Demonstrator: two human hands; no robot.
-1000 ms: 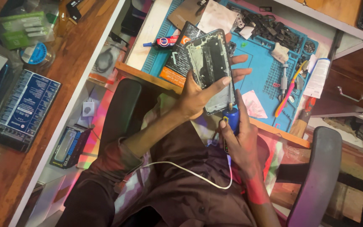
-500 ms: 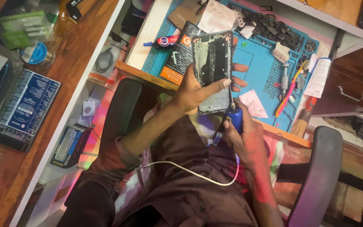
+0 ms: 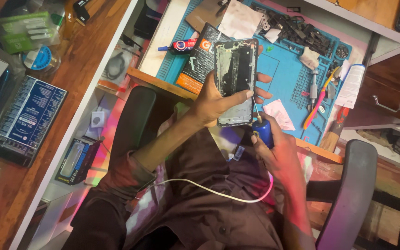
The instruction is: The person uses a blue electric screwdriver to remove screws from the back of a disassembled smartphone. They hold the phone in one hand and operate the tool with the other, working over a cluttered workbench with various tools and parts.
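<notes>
Our left hand (image 3: 214, 104) has its grip closed around the opened phone (image 3: 235, 81), held up over the blue mat (image 3: 283, 78) on the tabletop. The phone's long side points away from us. Our right hand (image 3: 274, 153), just below it, is closed on a blue-handled screwdriver (image 3: 261, 127), tip touching the phone's lower edge.

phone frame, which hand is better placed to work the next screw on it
Probably the right. The right hand already grips the blue-handled screwdriver, its tip at the edge of the opened phone frame. The left hand is wrapped around the frame, steadying it above the blue mat.
</notes>
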